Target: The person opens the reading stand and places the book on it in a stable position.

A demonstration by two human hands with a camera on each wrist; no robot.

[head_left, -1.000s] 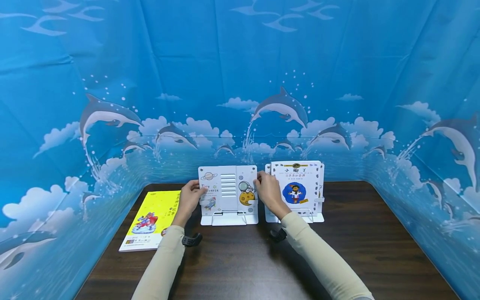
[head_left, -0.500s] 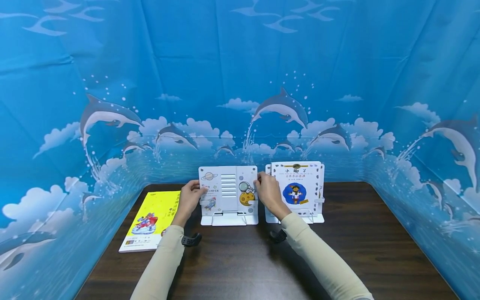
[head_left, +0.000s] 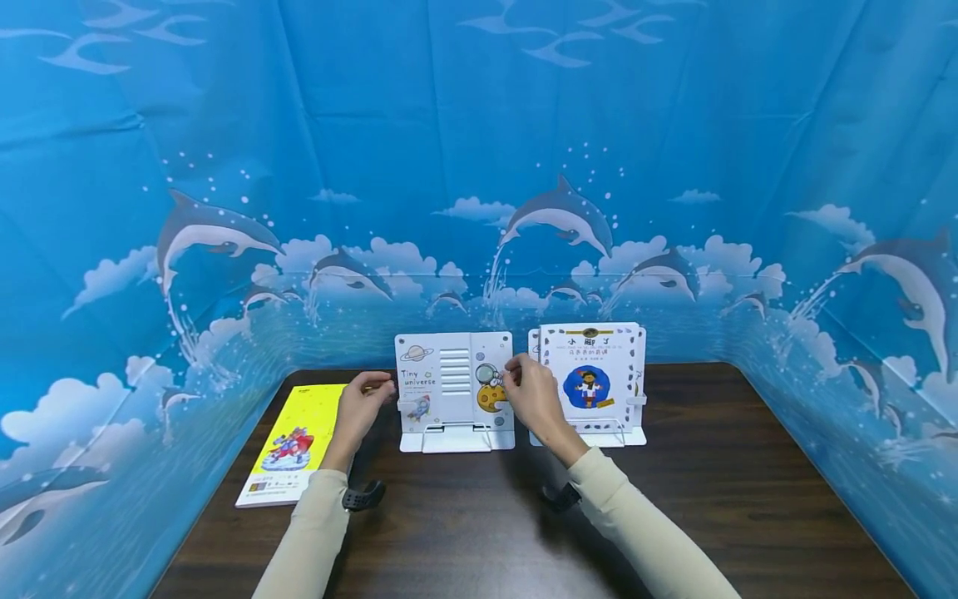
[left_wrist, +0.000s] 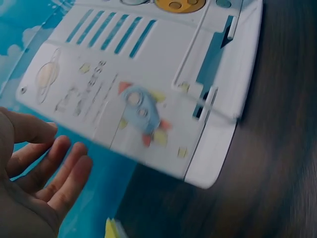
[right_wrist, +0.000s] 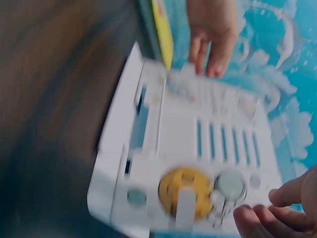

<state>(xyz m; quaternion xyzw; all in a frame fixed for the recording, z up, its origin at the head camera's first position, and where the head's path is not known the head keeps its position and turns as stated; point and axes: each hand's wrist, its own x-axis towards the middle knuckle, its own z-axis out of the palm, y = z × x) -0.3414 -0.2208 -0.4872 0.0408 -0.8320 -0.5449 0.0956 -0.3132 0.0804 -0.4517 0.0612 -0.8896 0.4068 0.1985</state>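
A white bookstand [head_left: 455, 409] stands upright in the middle of the table, printed with a planet, a rocket, an astronaut and the words "Tiny universe". My left hand [head_left: 358, 416] is just off its left edge, fingers relaxed and holding nothing. In the left wrist view a gap shows between the left fingertips [left_wrist: 60, 144] and the panel. At the right edge my right hand [head_left: 537, 401] has thumb and fingers parted, fingertips overlapping the border in the head view. Slots and a wire page holder [head_left: 441, 428] mark the stand's front.
Right of it, a second white stand [head_left: 634, 436] bears a white picture book [head_left: 554, 333] with a blue round picture. A yellow book [head_left: 307, 416] lies flat at the left, partly behind my left hand. A blue dolphin-print curtain [head_left: 479, 125] surrounds the dark wooden table [head_left: 464, 532].
My left hand has let go of the stand's left edge and moved left. My right hand has loosened at the right edge and dropped slightly. The stand stays in place.
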